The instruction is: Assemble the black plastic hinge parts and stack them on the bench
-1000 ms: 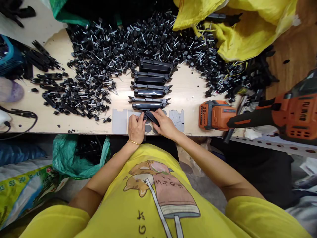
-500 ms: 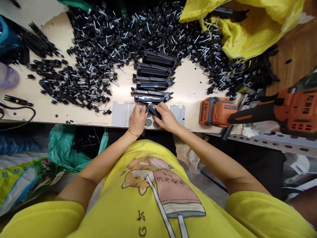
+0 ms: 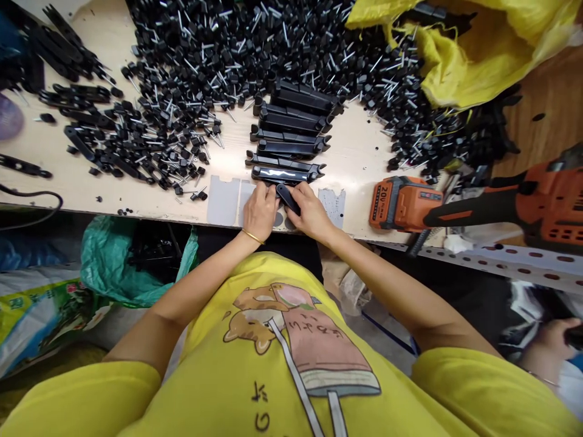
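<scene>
My right hand point(image 3: 310, 212) is closed around a slim black plastic arm point(image 3: 289, 200) with a rounded, holed end. That end points away from me and to the left. Close against it, my left hand point(image 3: 261, 212) has its fingers pinched together; whatever lies between them is hidden. Just beyond both hands, black plastic arms with forked ends point(image 3: 286, 174) lie in a stacked row running away from me. Under my hands are grey patches point(image 3: 224, 200) on the table's front edge, some with dark round spots.
A big heap of black knobs with metal pins point(image 3: 218, 54) covers the back of the table point(image 3: 355, 152). To the right lie an orange cordless tool point(image 3: 546, 200) with its battery point(image 3: 396, 203) and a yellow sack point(image 3: 483, 60). Another person's hand point(image 3: 555, 340) shows at lower right.
My hands are slightly closer together, and my left fingertips now cover the small black piece seen at them earlier. The view has shifted a little. Another person's hand has come into sight at right.
</scene>
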`<state>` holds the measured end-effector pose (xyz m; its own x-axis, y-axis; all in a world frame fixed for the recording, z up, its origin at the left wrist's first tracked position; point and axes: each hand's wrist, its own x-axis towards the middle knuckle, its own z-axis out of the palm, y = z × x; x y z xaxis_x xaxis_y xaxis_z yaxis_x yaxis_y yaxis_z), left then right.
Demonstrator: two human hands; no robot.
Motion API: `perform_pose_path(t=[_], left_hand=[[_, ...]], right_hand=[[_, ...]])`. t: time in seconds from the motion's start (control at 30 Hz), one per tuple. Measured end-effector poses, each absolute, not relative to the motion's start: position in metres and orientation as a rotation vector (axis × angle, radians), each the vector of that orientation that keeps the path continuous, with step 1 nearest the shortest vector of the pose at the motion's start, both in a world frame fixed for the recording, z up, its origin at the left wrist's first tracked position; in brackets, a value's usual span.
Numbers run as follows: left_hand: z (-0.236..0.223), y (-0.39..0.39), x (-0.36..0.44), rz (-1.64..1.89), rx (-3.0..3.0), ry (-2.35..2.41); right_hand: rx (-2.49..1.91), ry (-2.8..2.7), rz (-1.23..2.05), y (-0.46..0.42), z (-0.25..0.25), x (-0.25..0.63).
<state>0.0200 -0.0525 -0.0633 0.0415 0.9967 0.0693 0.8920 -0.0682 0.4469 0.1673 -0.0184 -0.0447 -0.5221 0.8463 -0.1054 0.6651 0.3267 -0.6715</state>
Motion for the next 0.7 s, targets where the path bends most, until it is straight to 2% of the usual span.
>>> perform_pose_path(t=[0.3,0.5,0.7], left_hand=[[-0.067,-0.051,-0.007,0.638,2.135,1.746],[-0.070,-0.049,0.008,0.762,1.975,1.890],[-0.068,-0.041,-0.008,0.732,2.120,1.677]], right_hand=[[-1.330,-2.349,1.041,-0.018,-0.041,0.166],[-1.291,-2.351,1.116,-0.016,-0.044,0.167],[-1.280,-2.341,1.150,-0.017,-0.043,0.167]])
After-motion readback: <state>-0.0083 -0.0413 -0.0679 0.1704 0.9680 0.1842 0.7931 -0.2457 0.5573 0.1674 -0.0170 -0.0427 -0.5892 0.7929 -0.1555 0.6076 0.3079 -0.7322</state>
